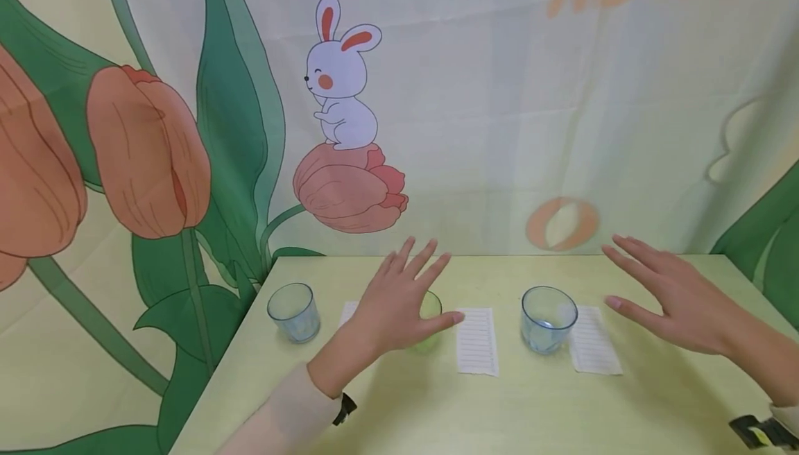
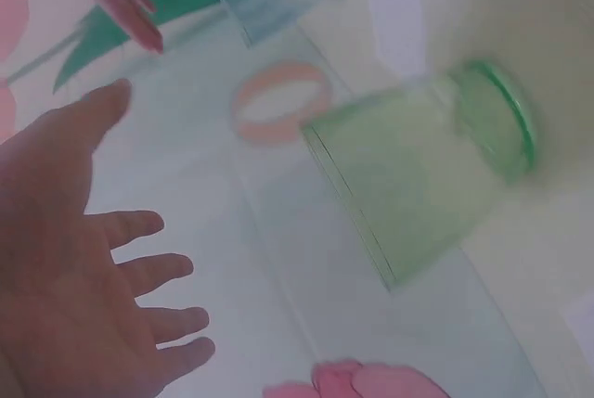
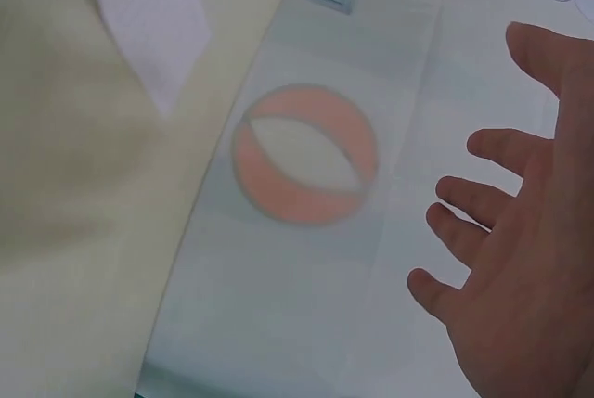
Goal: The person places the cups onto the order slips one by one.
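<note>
My left hand (image 1: 396, 299) hovers over the table with fingers spread, holding nothing. Behind it in the head view, a green glass (image 1: 431, 306) is partly hidden; the left wrist view shows this green glass (image 2: 418, 175) whole, apart from the palm. My right hand (image 1: 677, 295) is raised at the right, its fingers straight and its thumb apart. Nearest to it are a blue glass (image 1: 549, 323) and a lined paper slip (image 1: 596, 340), which the glass partly overlaps. In the right wrist view the right hand (image 3: 520, 212) is empty.
Another blue glass (image 1: 295, 316) stands at the table's left side. A lined paper slip (image 1: 477, 340) lies between the green glass and the right-hand blue glass, and another slip (image 1: 348, 311) peeks out behind my left arm. A printed cloth (image 1: 462, 129) hangs behind the table (image 1: 499, 413).
</note>
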Demonstrator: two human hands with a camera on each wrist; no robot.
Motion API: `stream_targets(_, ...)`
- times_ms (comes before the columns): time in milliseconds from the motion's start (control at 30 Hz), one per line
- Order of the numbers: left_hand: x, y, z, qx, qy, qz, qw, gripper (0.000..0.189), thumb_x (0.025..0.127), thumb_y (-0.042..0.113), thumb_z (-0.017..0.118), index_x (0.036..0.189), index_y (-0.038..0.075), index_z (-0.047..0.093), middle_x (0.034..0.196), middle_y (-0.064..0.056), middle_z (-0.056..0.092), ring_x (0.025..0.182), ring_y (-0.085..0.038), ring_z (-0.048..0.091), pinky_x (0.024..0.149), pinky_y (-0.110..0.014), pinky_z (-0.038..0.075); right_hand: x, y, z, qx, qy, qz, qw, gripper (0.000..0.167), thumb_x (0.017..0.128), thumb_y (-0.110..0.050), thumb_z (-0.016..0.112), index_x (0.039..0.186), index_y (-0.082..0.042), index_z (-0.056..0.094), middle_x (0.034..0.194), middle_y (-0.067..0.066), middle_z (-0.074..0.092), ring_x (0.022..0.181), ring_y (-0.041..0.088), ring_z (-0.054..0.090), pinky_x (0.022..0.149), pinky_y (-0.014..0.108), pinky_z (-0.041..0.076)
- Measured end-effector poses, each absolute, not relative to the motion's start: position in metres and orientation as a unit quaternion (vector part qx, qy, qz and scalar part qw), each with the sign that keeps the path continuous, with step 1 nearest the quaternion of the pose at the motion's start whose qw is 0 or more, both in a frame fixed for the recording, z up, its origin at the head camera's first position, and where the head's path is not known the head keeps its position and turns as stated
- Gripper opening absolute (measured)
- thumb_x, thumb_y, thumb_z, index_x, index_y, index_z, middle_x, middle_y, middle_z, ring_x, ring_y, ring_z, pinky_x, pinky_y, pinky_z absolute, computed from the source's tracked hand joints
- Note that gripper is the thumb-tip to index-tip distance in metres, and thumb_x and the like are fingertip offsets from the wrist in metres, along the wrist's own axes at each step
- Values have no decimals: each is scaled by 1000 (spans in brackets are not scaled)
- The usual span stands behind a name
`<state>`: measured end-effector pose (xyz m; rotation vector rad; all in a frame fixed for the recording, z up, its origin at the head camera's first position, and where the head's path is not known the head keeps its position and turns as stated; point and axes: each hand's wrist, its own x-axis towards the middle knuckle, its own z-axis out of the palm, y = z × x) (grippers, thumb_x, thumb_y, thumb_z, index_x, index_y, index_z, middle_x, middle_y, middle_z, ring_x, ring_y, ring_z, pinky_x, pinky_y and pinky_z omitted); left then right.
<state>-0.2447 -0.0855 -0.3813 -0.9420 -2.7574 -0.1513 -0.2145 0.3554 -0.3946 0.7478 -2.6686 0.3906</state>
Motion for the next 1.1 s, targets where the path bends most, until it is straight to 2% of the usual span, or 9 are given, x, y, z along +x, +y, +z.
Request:
stream_targets(100,-237,-69,-380,-362,-923,-56,121,92,96,68,66,168,21,34,175,-6,24,161,-39,17,128,-52,25,-211,359,-402,268,-937,139,173,75,98,-31,76,164,-17,43,168,15,38,146,48,41,126,56,22)
stream_targets(167,-233,-57,-381,-376,-917,-62,116,93,95,66,70,168,21,34,175,-6,24,161,-38,17,128,-48,26,-210,359,-408,272,-937,139,170,70,100,-29,74,163,-18,45,168,10,39,146,45,43,130,36,14)
stream_targets(233,-229,-45,-383,-382,-915,-72,106,94,94,66,71,168,21,34,175,-5,24,162,-35,17,128,-45,27,-209,359,-414,276,-937,135,168,66,100,-28,73,161,-18,49,167,6,41,145,43,46,124,17,9)
stream_targets(333,-229,-27,-393,-386,-914,-87,89,95,94,68,69,168,22,32,175,-3,24,162,-30,16,127,-42,29,-210,358,-422,282,-938,120,163,61,101,-28,72,158,-17,52,166,3,43,140,41,52,112,2,4)
stream_targets(500,-237,2,-420,-382,-913,-128,70,94,94,70,68,167,22,34,175,1,26,161,-24,21,125,-38,33,-216,360,-433,296,-938,96,153,57,102,-27,71,155,-12,56,162,6,49,135,42,57,110,0,2)
stream_targets(733,-248,33,-448,-354,-916,-176,66,95,93,71,68,167,24,32,173,5,29,159,-17,27,114,-40,48,-212,364,-449,306,-938,84,142,50,103,-28,70,148,-8,63,154,10,57,132,37,61,108,-3,4)
stream_targets(867,-253,45,-457,-347,-913,-204,61,96,93,73,66,168,25,30,173,6,28,158,-13,27,114,-36,47,-202,368,-464,303,-938,81,148,49,101,-27,73,145,-7,65,153,8,59,131,33,62,109,-2,5)
stream_targets(1000,-256,54,-463,-338,-914,-217,57,98,93,73,65,169,23,27,173,8,26,157,-11,29,116,-32,44,-194,372,-481,309,-934,82,159,49,100,-26,75,144,-8,66,156,2,55,138,18,55,111,-1,8)
stream_targets(1100,-259,58,-465,-330,-916,-223,55,99,93,73,66,169,23,26,173,8,27,156,-11,30,117,-31,42,-188,373,-492,315,-929,84,174,48,98,-25,77,143,-9,68,155,-1,55,137,12,55,111,-1,10)
